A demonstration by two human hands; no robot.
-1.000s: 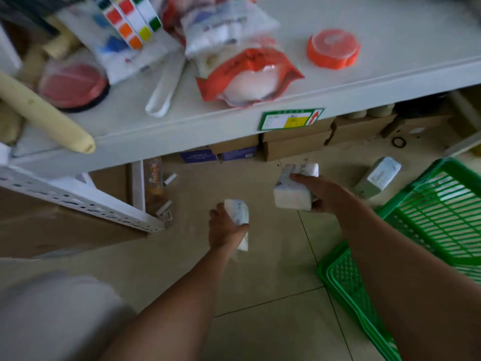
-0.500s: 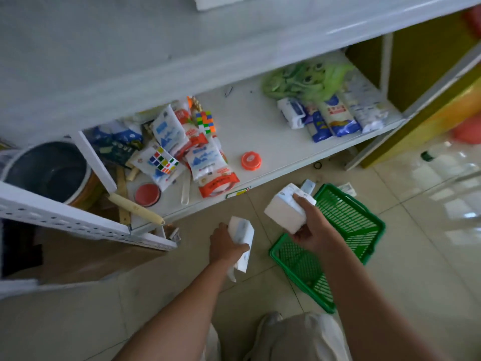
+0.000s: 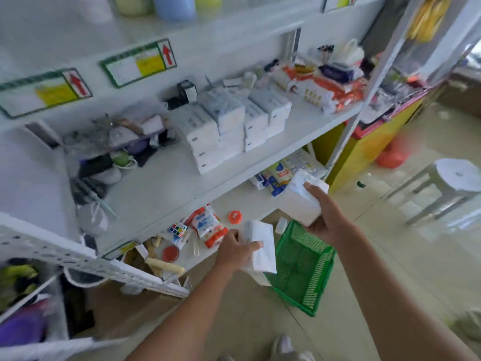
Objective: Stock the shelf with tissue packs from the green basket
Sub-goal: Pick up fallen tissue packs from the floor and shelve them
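white tissue packs: one gripped in left hand (image 3: 234, 250), one in right hand (image 3: 328, 220), above green basket (image 3: 307, 269).

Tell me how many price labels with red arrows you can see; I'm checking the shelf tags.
2, both on the front edge of the upper shelf: one price label at far left, another to its right. A third tag on a lower shelf edge is mostly hidden; its arrow can't be confirmed.

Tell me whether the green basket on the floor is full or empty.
Empty, as far as the view shows: the green basket shows only bare mesh inside. The left hand and right hand each hold a tissue pack above it.
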